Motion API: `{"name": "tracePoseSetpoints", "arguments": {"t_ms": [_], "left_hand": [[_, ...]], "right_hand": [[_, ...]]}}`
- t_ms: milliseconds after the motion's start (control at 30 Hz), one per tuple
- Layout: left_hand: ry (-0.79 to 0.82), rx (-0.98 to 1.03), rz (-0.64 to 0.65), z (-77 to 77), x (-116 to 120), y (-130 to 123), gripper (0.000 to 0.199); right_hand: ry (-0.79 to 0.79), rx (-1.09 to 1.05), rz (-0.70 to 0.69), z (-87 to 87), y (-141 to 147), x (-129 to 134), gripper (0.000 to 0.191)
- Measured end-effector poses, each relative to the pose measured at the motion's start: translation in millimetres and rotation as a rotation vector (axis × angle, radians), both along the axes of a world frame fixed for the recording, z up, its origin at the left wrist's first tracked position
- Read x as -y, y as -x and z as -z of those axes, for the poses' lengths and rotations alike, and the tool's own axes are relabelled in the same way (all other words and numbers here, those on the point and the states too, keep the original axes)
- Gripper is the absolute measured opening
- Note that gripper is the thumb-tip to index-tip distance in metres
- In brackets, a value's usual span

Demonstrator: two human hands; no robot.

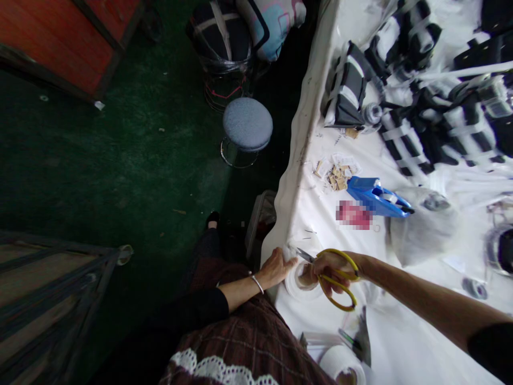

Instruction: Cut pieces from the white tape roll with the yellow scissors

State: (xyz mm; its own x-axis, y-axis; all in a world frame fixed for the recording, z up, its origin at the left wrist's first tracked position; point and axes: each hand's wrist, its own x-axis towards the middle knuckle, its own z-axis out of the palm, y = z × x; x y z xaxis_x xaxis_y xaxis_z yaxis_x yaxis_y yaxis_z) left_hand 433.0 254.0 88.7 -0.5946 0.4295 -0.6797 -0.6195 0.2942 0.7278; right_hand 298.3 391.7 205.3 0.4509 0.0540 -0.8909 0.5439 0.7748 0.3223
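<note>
Right hand (326,272) grips yellow-handled scissors (334,278), blades toward the left hand (278,267) pinching what appears a white tape end (289,251) at the worktop (401,342) near edge: fingers risk a nick.

The left hand (277,267) is held at the table edge, fingers pinched together and pointed right, its black-sleeved forearm bent in across the lap, while the right hand (326,272) is closed in a grip, fingers curled, its bare forearm extended in from the lower right.
</note>
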Motion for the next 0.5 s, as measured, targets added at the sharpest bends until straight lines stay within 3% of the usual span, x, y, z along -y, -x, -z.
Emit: {"name": "tracePoseSetpoints", "arguments": {"t_ms": [200, 333, 500], "left_hand": [[-0.007, -0.046, 0.018, 9.2, -3, -8, 0.054], [0.034, -0.034, 0.094, 6.3, -9, -9, 0.060], [0.054, -0.014, 0.077, 1.5, -13, -7, 0.056]], "right_hand": [[-0.041, 0.094, 0.042, 3.1, 10, 1, 0.023], [-0.069, 0.163, -0.003, 5.5, 18, 6, 0.027], [-0.167, 0.187, -0.010, 12.0, 18, 12, 0.026]]}}
